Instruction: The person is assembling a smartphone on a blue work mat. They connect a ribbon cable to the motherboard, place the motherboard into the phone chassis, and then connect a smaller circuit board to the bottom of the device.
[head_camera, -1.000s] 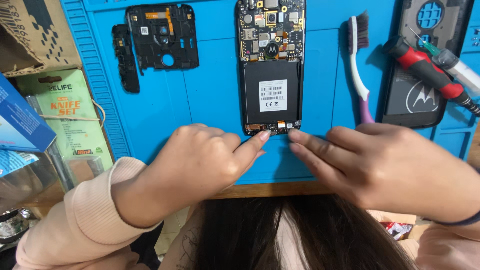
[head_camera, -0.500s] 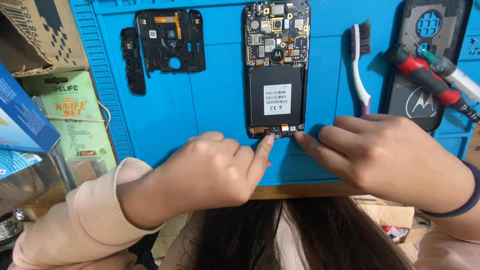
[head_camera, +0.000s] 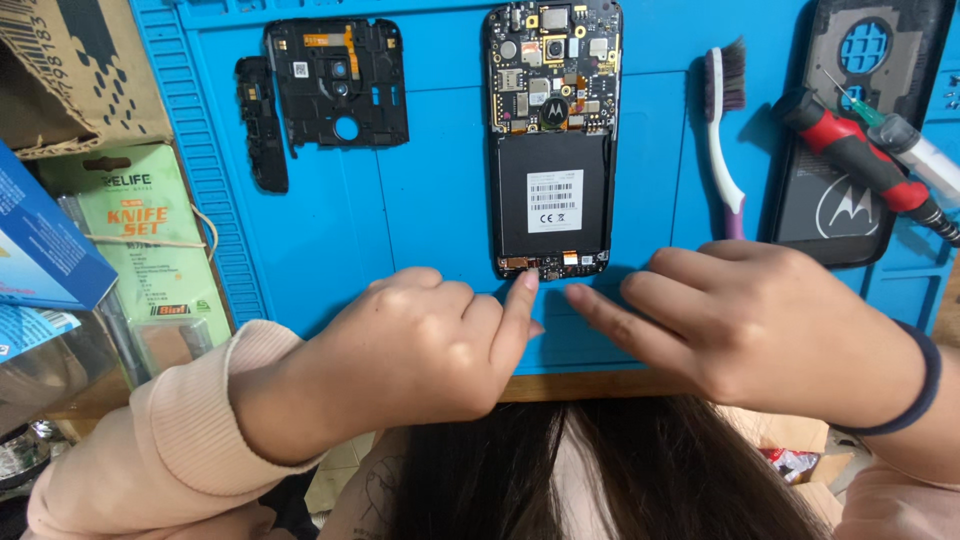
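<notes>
Tech A: At the phone's lower edge, left hand (head_camera: 420, 340) curled, forefinger touching the opened phone (head_camera: 551, 140); right hand (head_camera: 770, 330) loosely bent, gripping nothing.

Tech B: Phone lies flat on the blue mat (head_camera: 420, 200). Likely light, stiff, fragile; grip the side rims, avoid exposed circuitry.

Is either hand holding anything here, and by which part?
Nothing is gripped. The left hand fingertip touches the opened phone at its bottom edge; the right hand is beside it.

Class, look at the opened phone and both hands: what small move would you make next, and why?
Probably press the left hand's index fingertip gently onto the bottom edge of the opened phone. That fingertip already touches the small board below the battery, while the right hand's finger lies just short of it on the blue mat.
</notes>
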